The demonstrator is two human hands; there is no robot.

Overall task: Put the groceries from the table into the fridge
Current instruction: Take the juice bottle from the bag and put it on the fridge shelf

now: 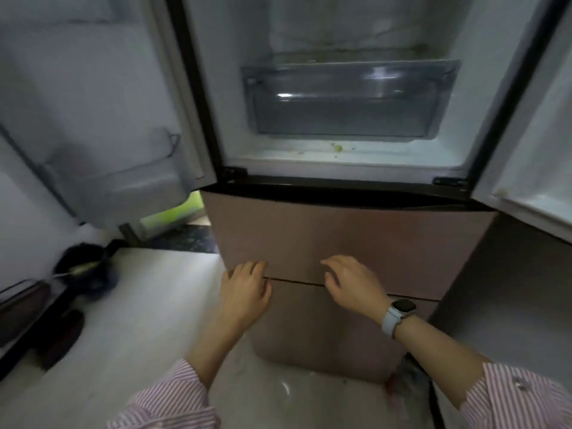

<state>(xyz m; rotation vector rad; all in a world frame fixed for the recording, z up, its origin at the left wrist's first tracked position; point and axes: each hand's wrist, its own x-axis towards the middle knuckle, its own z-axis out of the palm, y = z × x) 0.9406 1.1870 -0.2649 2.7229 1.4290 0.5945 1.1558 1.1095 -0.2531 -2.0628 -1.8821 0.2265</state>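
My left hand (246, 284) and right hand (349, 281) rest spread and empty on the fridge (340, 239) drawers; its crisper bin (343, 97) seems bare, so loading remains.

fridge (340, 236) with both upper doors swung open; pale interior holding a clear plastic drawer (346, 97), pushed in, with green crumbs on the floor below it; two pinkish lower drawer fronts closed.

fridge (340, 144) cavity open, clear bin (343, 100) filling back
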